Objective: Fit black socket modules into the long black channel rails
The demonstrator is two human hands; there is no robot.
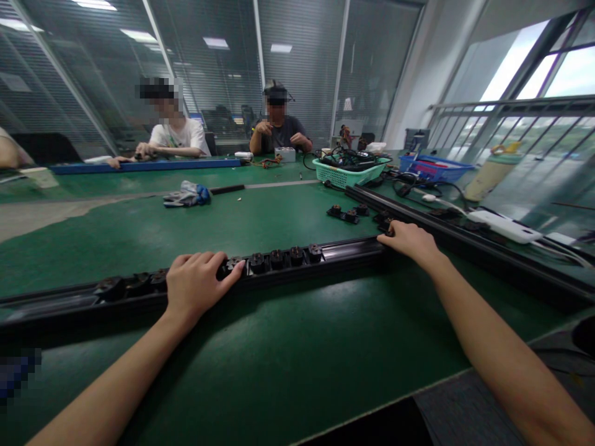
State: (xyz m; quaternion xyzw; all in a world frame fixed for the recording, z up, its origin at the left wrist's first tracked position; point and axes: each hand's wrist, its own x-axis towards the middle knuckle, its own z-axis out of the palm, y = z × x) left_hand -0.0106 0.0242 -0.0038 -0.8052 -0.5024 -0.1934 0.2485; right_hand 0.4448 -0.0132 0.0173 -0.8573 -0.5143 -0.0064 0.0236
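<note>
Head view: long black channel on green table, socket modules seated inside channel, left hand clasped over channel amid modules, right hand at channel's right end, fingers curled, cannot tell if holding anything, loose modules behind that end.

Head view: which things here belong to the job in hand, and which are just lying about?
Seem part of the job:
- long black rail, left hand over it
- black modules set in it
- loose black modules near the right hand

Apparently lying about:
- grey-and-blue gloves
- green basket
- blue basket
- white power strip
</note>
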